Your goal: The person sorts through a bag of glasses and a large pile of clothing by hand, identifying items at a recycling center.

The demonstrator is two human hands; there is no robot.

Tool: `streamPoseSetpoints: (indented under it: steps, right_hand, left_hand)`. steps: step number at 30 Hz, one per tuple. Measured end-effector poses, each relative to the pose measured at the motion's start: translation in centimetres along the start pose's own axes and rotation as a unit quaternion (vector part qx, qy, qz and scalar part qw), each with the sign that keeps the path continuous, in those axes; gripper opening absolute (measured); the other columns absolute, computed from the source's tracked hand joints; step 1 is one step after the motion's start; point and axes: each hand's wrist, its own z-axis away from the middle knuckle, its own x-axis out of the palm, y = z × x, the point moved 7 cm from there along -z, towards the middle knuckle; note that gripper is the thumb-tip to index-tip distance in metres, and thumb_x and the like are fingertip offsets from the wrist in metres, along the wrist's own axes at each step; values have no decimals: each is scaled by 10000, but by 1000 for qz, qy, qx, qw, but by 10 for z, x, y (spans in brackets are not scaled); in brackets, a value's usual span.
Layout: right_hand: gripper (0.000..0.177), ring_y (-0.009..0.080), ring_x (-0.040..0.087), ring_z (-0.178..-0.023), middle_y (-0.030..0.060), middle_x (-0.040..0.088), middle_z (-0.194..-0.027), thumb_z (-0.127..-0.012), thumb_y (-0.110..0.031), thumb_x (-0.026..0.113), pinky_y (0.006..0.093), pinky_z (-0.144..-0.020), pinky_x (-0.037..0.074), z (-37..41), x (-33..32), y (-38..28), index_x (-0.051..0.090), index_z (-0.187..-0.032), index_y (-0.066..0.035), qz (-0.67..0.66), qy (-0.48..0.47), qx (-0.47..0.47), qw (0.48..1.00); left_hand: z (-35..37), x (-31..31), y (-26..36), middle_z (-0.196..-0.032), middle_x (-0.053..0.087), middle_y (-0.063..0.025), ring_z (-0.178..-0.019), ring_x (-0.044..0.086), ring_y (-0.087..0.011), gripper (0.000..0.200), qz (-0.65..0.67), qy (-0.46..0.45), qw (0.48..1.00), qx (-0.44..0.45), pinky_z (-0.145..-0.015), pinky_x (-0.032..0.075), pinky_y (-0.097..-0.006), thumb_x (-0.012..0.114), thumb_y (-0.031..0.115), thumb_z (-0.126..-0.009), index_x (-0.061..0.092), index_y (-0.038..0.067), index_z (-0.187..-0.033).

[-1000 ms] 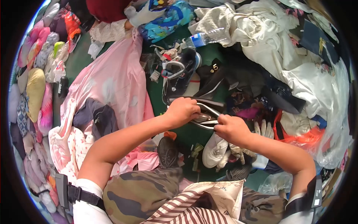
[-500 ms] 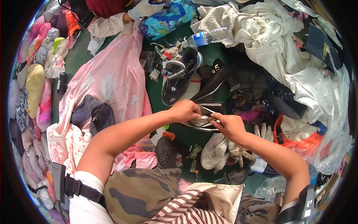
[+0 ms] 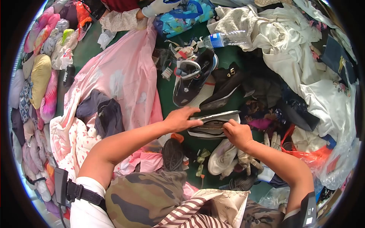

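A small flat purse-like pouch (image 3: 213, 133), pale grey with a dark inside, lies between my hands with its mouth parted. At its left end is my left hand (image 3: 181, 119), thumb and fingers apart, the thumb at the pouch's edge. My right hand (image 3: 238, 135) pinches the rim at the right end. Just beyond the pouch are a dark sneaker (image 3: 194, 81) and a black shoe (image 3: 224, 91). Nearer to me is a white shoe (image 3: 221, 157), with a dark grey shoe (image 3: 173, 155) to its left.
Pink cloth (image 3: 125, 79) spreads at the left, beside piled rolled fabrics (image 3: 41, 79). White garments (image 3: 283, 41) and a clear plastic bag (image 3: 340, 163) fill the right. A plastic bottle (image 3: 228, 39) lies at the back. Another person's gloved hand (image 3: 157, 7) is near a blue bag (image 3: 186, 19).
My left hand has gone from closed fingers at the pouch to spread fingers. The pouch's mouth gapes wider, its dark inside showing. The whole view has shifted slightly.
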Motion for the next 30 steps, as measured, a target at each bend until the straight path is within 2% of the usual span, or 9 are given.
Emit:
streamPoseSetpoints:
  steps: [4,6,8,13,21,23,26,28,30]
  right_hand:
    - [75,231,593,-642,41,510,-791,-763,-129,602,348,-501,471,-5,-4,-3,535,-794,-117,0,4,12,1000]
    - [68,226,598,-652,41,519,-809,-758,-124,599,344,-509,479,-11,-5,-4,542,-793,-114,4,8,13,1000]
    - [74,207,606,-670,44,538,-850,-741,-111,589,341,-531,497,-16,-1,-20,557,-806,-99,103,6,-113,988]
    - [283,233,647,-679,78,575,-871,-772,-81,530,358,-550,501,-32,18,-25,484,-1051,-88,125,-147,4,981]
    - [192,238,638,-692,83,567,-842,-774,-105,539,358,-580,498,-33,18,-16,543,-965,-91,99,-144,-10,984]
    - [226,240,629,-729,70,574,-883,-739,-114,594,353,-606,504,-29,-10,-20,540,-957,-92,8,-38,-8,999]
    - [306,245,615,-755,57,580,-956,-674,-104,657,355,-632,508,-21,-20,-11,544,-958,-98,-123,-9,-42,992]
    - [288,203,631,-741,33,605,-978,-708,-82,679,320,-620,510,-17,-22,-5,541,-960,-74,-176,-26,-21,984]
    - [243,119,610,-690,8,615,-927,-782,-92,665,262,-571,492,-9,-7,21,542,-988,-56,-582,-31,184,792]
  left_hand:
    - [-2,20,-14,-1064,591,-137,-963,584,-234,458,8,-31,997,75,-813,453,-309,606,381,-826,560,74,-1163]
    - [-8,17,-22,-944,630,-111,-864,599,-169,359,123,-12,992,29,-769,452,-281,564,320,-859,606,39,-1079]
    - [-13,13,-24,-813,644,-79,-772,582,-120,310,148,-26,987,-56,-715,451,-275,549,281,-872,631,22,-1020]
    - [-11,8,-11,-794,639,-115,-722,590,-166,274,138,83,987,-20,-700,453,-286,545,244,-854,635,60,-1036]
    - [-11,11,-22,-823,636,-144,-749,603,-183,284,141,90,985,-41,-713,454,-290,549,252,-847,629,45,-1026]
    - [-9,10,-27,-827,636,-149,-754,607,-191,288,135,88,986,-49,-713,455,-292,552,256,-844,628,41,-1021]
    - [-8,8,-34,-831,635,-158,-759,613,-203,297,143,112,982,-52,-709,456,-298,558,264,-838,624,34,-1013]
    - [-6,5,-31,-798,622,-179,-767,611,-320,301,154,137,978,-36,-689,449,-381,555,296,-824,636,19,-909]
    - [-7,4,-27,-822,624,-159,-747,603,-280,295,106,97,989,-36,-686,453,-348,570,290,-823,627,31,-951]
